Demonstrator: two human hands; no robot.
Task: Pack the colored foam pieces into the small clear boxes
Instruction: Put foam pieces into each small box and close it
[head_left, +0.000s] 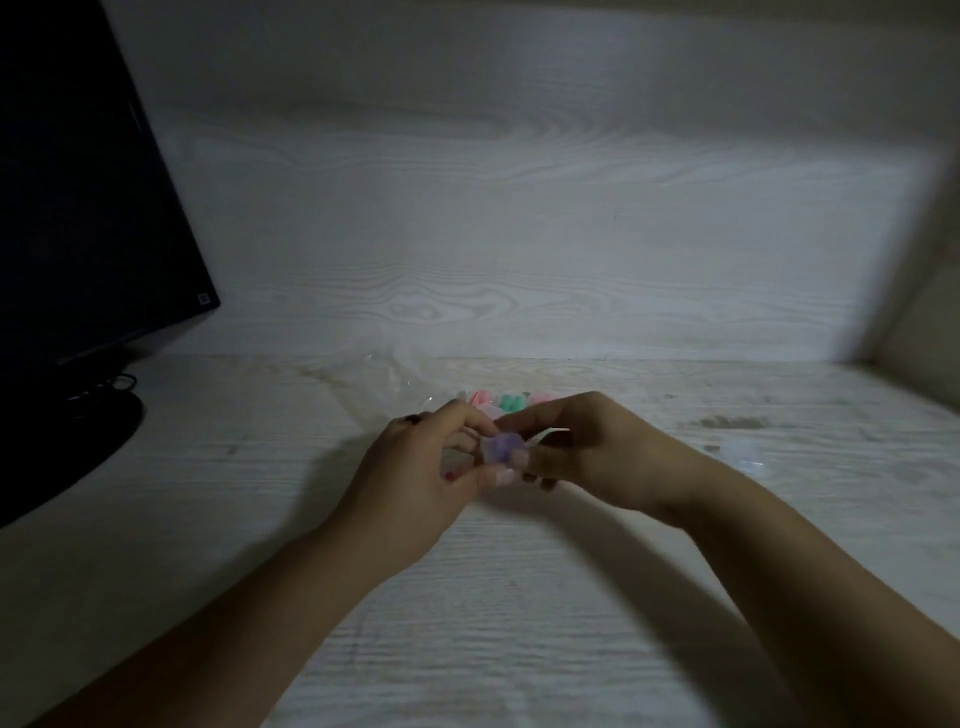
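Both hands meet above the middle of the pale wooden desk (519, 597). Between them is a small clear box (493, 451) with a purple foam piece (503, 446) inside it. My left hand (426, 478) pinches the box from the left, thumb and fingers curled round it. My right hand (587, 452) grips it from the right with curled fingers. Just behind the hands lies a heap of pink and green foam pieces (506, 401), partly hidden by my fingers.
A crumpled clear plastic bag (400, 379) lies behind the hands to the left. Other small clear boxes (743, 454) sit on the desk at the right. A dark monitor (78, 208) on its stand (67, 447) fills the left side. A wooden back wall rises behind.
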